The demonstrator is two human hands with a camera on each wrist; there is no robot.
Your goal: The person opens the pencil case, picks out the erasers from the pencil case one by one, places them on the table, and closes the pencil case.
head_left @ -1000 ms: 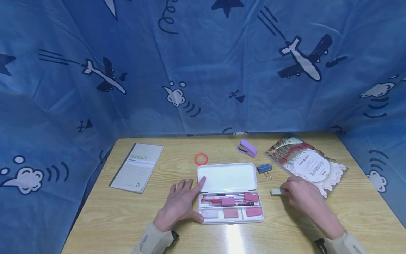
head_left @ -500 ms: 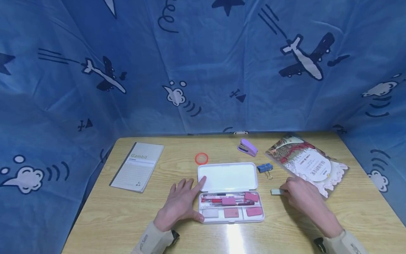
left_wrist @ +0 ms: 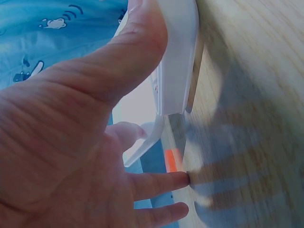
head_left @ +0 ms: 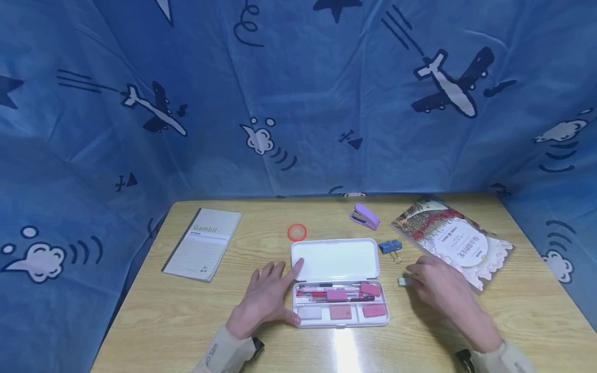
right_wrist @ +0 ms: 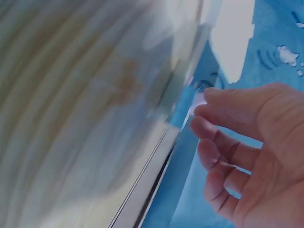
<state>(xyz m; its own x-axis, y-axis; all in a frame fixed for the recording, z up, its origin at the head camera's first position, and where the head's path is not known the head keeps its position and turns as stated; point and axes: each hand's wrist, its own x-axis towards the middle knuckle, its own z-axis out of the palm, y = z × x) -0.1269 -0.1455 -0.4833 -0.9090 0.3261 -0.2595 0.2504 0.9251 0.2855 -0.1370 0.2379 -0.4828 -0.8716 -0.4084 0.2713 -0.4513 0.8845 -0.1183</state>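
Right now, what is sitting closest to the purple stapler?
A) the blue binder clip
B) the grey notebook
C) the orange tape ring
A: the blue binder clip lies just in front of the purple stapler, nearer than the other two.

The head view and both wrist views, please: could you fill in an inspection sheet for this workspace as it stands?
Surface: wooden table, glare at the near edge.
Job's things: open white pencil case holding pens and pink erasers; small pale eraser on the table to its right.
Clutter: grey notebook, orange tape ring, purple stapler, blue binder clip, patterned booklet.
Grippers: left hand rests flat against the case's left edge; right hand is at the small eraser, grip unclear through blur.
Cables: nothing seen.
Surroundings: blue cloth with aeroplanes on three sides.
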